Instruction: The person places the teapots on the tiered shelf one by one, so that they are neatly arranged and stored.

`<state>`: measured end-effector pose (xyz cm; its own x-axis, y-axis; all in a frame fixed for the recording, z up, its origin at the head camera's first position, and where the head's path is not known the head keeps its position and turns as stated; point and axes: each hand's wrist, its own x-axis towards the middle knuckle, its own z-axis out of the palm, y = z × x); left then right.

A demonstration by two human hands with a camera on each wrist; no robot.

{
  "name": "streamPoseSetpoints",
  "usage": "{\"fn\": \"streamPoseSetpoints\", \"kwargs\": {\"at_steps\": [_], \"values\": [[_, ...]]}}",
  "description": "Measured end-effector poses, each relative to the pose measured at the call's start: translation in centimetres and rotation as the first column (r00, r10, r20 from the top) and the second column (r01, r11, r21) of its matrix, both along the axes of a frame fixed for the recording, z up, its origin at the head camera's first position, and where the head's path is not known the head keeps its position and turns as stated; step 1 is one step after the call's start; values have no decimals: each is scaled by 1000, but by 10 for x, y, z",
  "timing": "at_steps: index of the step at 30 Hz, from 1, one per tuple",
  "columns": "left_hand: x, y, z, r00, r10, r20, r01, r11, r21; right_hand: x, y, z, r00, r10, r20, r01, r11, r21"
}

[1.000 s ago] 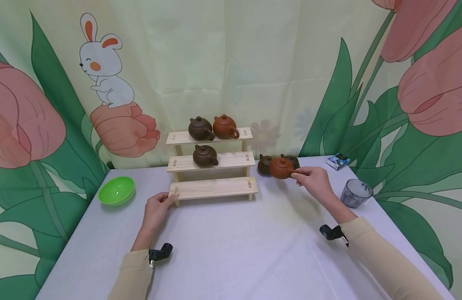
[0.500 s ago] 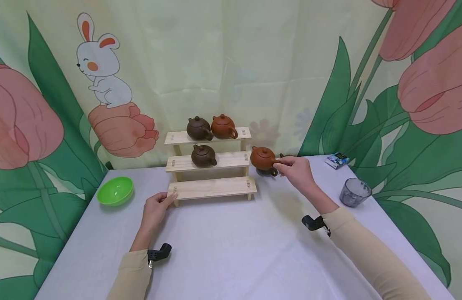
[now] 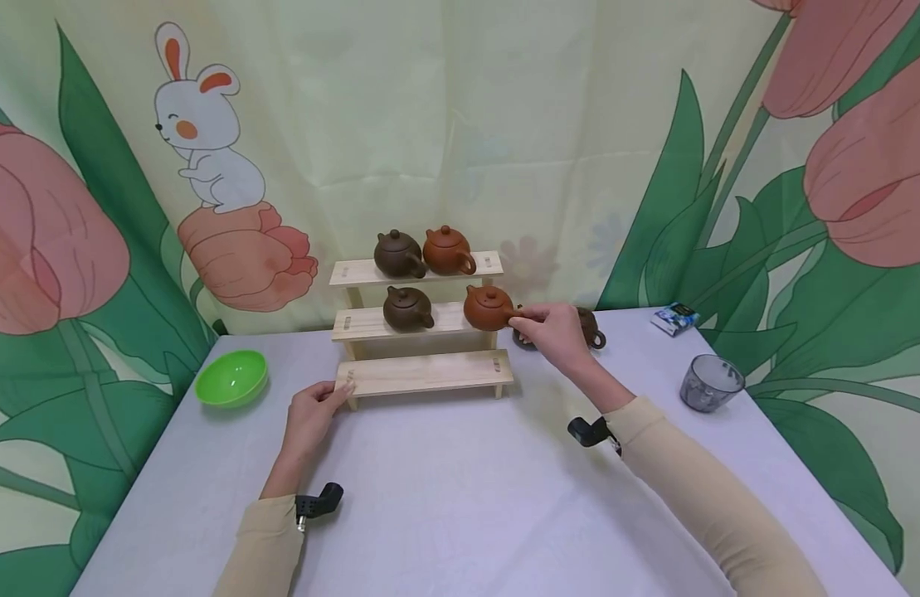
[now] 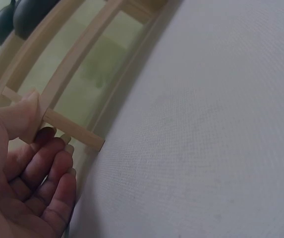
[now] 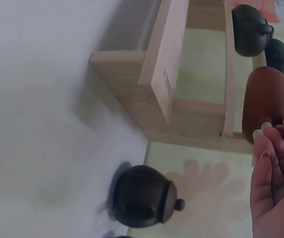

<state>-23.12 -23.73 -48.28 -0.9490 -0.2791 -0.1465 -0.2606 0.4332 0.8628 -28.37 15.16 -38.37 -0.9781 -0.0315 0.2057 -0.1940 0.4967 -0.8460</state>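
Observation:
My right hand [image 3: 557,336] pinches the handle of a reddish-brown teapot [image 3: 487,308] at the right end of the middle step of a wooden three-step rack [image 3: 422,375]. In the right wrist view that teapot [image 5: 266,101] is close over the step, its handle hidden behind the fingers. My left hand [image 3: 310,419] grips the left end of the lowest step; the left wrist view shows the thumb on top and the fingers [image 4: 47,168] curled beneath. A dark brown teapot [image 3: 408,308] sits left on the middle step. Up top stand another dark teapot [image 3: 398,254] and a reddish one [image 3: 448,250].
Dark teapots [image 3: 590,327] stand on the table right of the rack, partly behind my right hand. Farther right are a clear grey glass [image 3: 711,384] and a small blue box [image 3: 674,318]. A green bowl [image 3: 231,379] lies at the left. A printed curtain hangs behind.
My right hand has carried the reddish teapot leftward from among the dark teapots on the table, up to the middle step. My left hand has stayed at the rack.

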Motion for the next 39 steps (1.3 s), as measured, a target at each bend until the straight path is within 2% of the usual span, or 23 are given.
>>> {"fn": "streamPoseSetpoints", "kwargs": {"at_steps": [11,17,21,30,39], "values": [[1,5,3,1000,-4,-8,4,1000,9,-11,-28,-8,999,-5,-43,3,999,-33],[1,5,3,1000,-2,-6,2,1000,2,-16,-39,-9,996,-33,-85,35,999,22],[1,4,3,1000,-1,-5,1,1000,2,-17,-46,-10,994,-52,-95,55,998,24],[0,2,0,1000,6,-1,-6,1000,-2,-16,-54,-10,993,4,-114,-5,1000,-8],[0,1,0,1000,7,-5,-7,1000,-3,-11,-49,-10,995,53,-86,-56,998,-33]]}}
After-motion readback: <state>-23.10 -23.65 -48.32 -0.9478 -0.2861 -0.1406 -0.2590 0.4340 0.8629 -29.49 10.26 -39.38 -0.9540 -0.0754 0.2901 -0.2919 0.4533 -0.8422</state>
